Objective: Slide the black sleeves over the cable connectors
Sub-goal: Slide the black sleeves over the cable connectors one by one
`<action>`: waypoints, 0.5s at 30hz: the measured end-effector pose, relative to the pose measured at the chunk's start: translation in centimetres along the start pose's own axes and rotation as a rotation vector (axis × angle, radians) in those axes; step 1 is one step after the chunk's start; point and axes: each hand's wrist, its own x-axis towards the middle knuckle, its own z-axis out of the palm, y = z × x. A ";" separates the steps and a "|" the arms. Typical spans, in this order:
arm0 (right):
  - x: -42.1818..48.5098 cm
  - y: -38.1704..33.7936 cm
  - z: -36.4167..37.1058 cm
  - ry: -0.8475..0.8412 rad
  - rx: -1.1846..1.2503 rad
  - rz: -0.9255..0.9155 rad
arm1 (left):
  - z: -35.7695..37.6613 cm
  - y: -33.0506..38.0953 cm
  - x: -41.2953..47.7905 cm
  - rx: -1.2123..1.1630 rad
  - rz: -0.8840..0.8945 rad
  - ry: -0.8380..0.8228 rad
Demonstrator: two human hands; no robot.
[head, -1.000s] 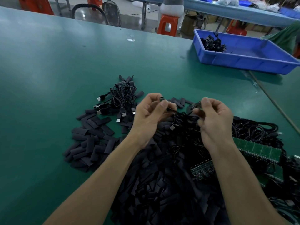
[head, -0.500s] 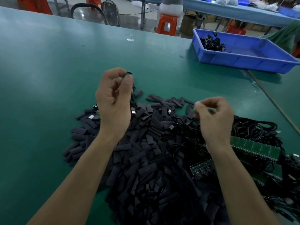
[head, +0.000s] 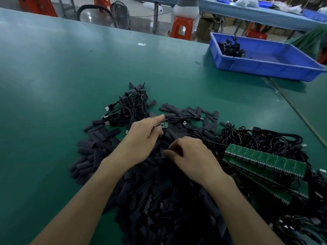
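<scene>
1. Two bare hands work low over a heap of black sleeves [head: 150, 200] that spreads across the near middle of the green table [head: 53, 76].
2. The left hand [head: 141, 140] pinches a small green board [head: 162, 125] between thumb and forefinger, just above the far edge of the heap; its other fingers are curled underneath.
3. A thin black cable [head: 178, 119] runs from that board to the right and lies across loose sleeves.
4. The right hand [head: 192, 156] sits just beside the left, nearer the body, knuckles up and fingers bent down into the sleeves. Whether it grips one cannot be told, since the fingertips are hidden.
5. No sleeve is on the board; its green face is bare.
6. Beyond the left hand lies a small bundle of cables [head: 132, 103], with plugs sticking out to the left.
7. To the right of the hands, long green board strips [head: 265, 161] rest on a big tangle of black cables [head: 256, 138].
8. Far right on the table stands a blue bin [head: 265, 68], with a few black cables [head: 230, 48] in its far left corner.
9. An orange stool [head: 182, 27] stands past the table's far edge.
</scene>
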 end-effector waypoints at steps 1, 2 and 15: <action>0.0 -0.4 0.5 0.019 -0.015 0.019 | 0.0 -0.2 0.0 -0.012 -0.020 -0.004; -0.1 -0.8 0.9 0.042 -0.027 0.033 | 0.1 -0.4 0.0 -0.022 -0.038 -0.002; 0.0 -1.6 1.6 0.124 0.034 0.092 | -0.2 -1.3 0.2 -0.082 -0.189 0.024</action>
